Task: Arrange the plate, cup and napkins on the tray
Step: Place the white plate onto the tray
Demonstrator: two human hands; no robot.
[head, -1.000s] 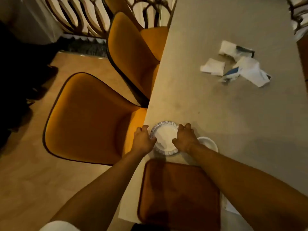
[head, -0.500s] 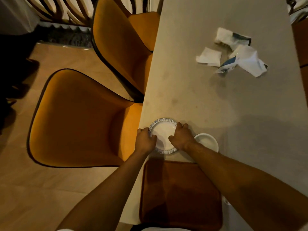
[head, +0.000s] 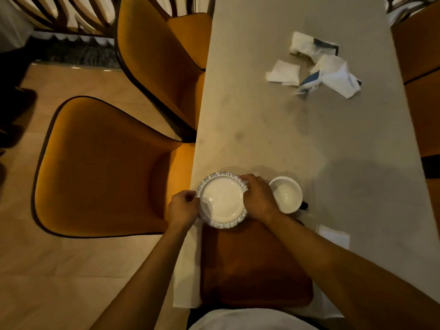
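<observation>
A small white plate with a patterned blue rim is held between both hands, its near edge over the far edge of the brown tray. My left hand grips its left rim and my right hand grips its right rim. A white cup stands on the table just right of my right hand. Loose white napkins and an opened napkin packet lie far up the table. Another napkin lies right of the tray, partly under my forearm.
The grey table runs away from me. Two orange chairs stand along its left side, one pushed close to the plate. More orange seating is at the right edge. A white cloth lies under the tray's left side.
Both hands have taken the plate by its rim and drawn it toward me, so its near edge now overlaps the tray. The cup is more exposed.
</observation>
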